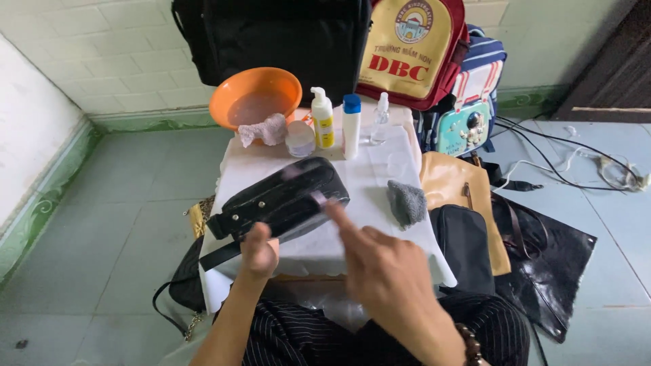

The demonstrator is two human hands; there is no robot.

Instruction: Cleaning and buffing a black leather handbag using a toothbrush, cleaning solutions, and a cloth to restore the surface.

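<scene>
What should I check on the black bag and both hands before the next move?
1. Black bag lies on the white cloth, tilted: ok.
2. Left hand at the bag's near edge by the strap; firm grip: cannot tell.
3. Right hand has a finger on the bag's right end, blurred; what it holds: cannot tell.
4. Grey cloth lies right of the bag, apart from it: ok.
5. Bottles stand upright behind the bag, close: ok.
6. Orange basin sits at the back corner, a rag on its rim: ok.
</scene>
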